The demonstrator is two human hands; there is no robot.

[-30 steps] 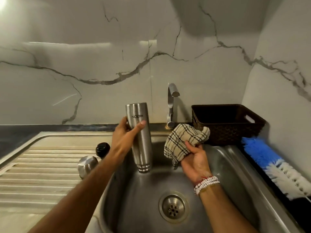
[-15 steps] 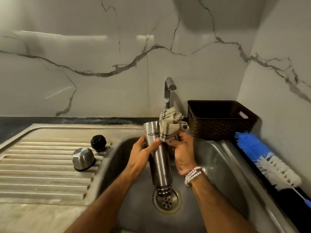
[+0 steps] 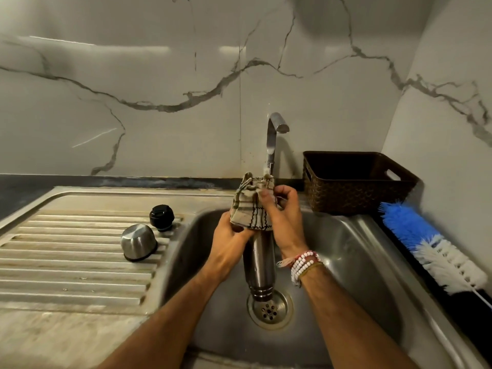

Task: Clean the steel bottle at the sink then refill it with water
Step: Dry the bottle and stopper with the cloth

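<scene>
Hands: left hand [image 3: 231, 235] wrapped round the upper part of the steel bottle [image 3: 262, 265], gripping just under the cloth; right hand [image 3: 285, 222] curled into the checked cloth [image 3: 250, 209], bunching it over the bottle's top end. Beaded bracelets [image 3: 303, 265] on that wrist.
Bottle: roughly upright between both hands, ringed end pointing down at the drain [image 3: 270, 310]. Can't tell if touching it.
Change: a second ago the cloth was off to the right, clear of the bottle; now right over the top end, and the bottle sits lower in the basin. Looks like wiping has properly started, refill not begun.
Tap [image 3: 274, 134]: straight behind the hands, no water showing.
Left of hands: steel cup [image 3: 138, 242] and black cap [image 3: 162, 217] just beside each other on the ribbed drainboard [image 3: 66, 249].
Right of hands: dark woven basket [image 3: 354, 182] at the back, blue-and-white bottle brush [image 3: 426, 241] lying nearer.
Sink [image 3: 346, 249]: steel basin under the hands.
Room: marble-look wall [image 3: 159, 75] behind and to the right, dim warm light.
</scene>
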